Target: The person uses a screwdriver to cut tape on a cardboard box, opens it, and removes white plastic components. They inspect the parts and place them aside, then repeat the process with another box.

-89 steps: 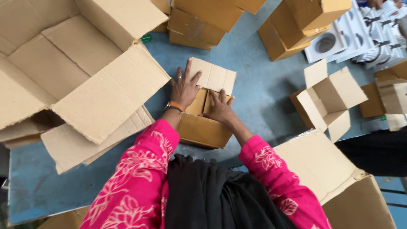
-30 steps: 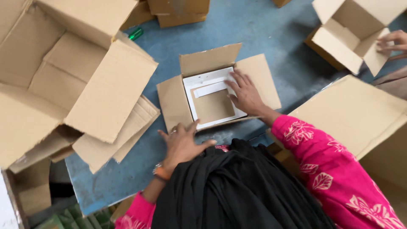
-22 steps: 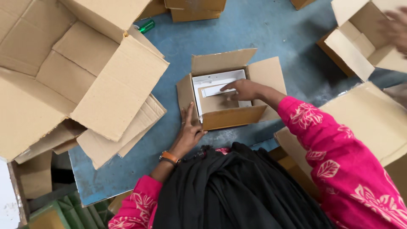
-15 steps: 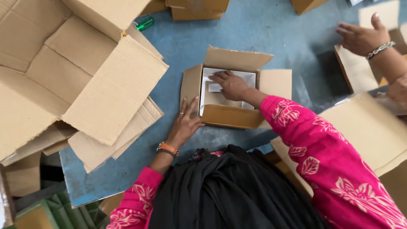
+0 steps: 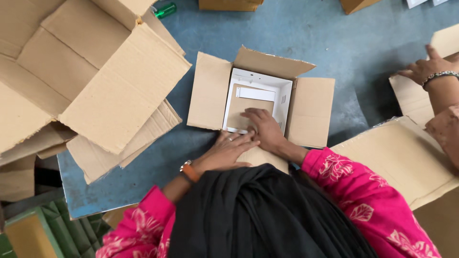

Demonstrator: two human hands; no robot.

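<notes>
Left hand: the left hand (image 5: 228, 149) lies flat, fingers spread and extended, palm down on the near flap of the small carton (image 5: 260, 102); it grips nothing.
Right hand: the right hand (image 5: 264, 129) reaches over the near edge into the carton, fingers loosely curled and pressing down on the white tray (image 5: 258, 98); whether it pinches anything, I cannot tell.
Hand relation: the two hands touch at the near edge, left fingertips against the right hand's side.
Carton position: directly ahead of both hands, open-topped, four flaps folded outward, resting on the blue table (image 5: 334, 43).
Tray contents: a brown card insert (image 5: 241, 107) sits in the tray just beyond the right fingertips.
Edges, left: large flattened cartons (image 5: 95, 81) lie near, left of the left hand, with a strip of bare table between.
Edges, right: another flat carton (image 5: 401, 157) sits beside the right forearm.
Open room: bare table lies beyond the carton.
Other person: a second person's hand (image 5: 425, 69) with a bracelet rests well apart, far right.
</notes>
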